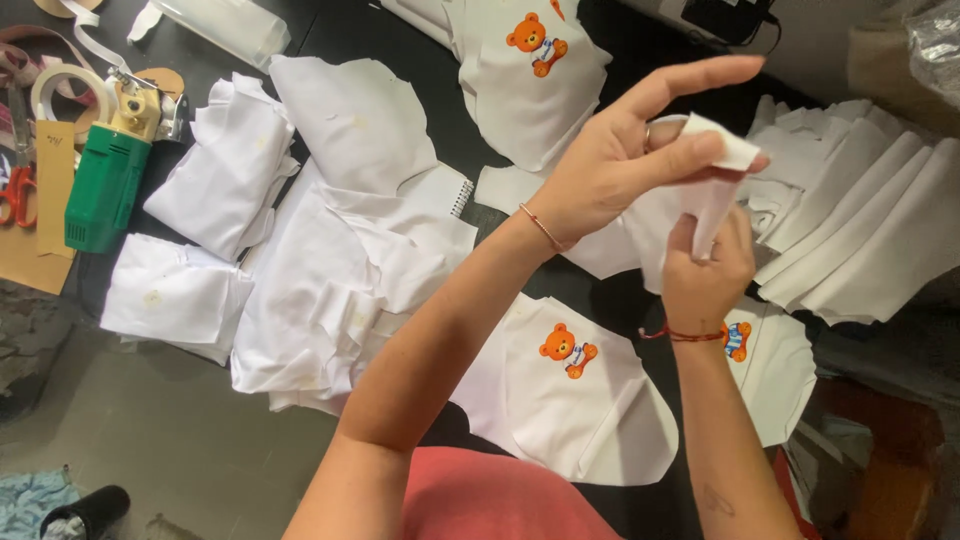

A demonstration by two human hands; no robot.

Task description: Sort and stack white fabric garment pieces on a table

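White fabric strip point(712, 190) is pinched in the left hand point(610, 165) grip and the right hand point(705, 265) grip; its lower end is hidden behind the right fingers point(690, 240).

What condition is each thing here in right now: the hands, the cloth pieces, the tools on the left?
Left hand: raised, pinching the small white cloth piece.
Right hand: gripping the same piece from below.
Bear-print panel: lying flat.
Second bear-print panel: flat, overlapping other pieces.
White cloth pile: crumpled, heaped.
Cloth strips: fanned out, overlapping.
Green cutting tool: lying down, untouched.
Tape roll: lying flat.
Red scissors: partly out of view.
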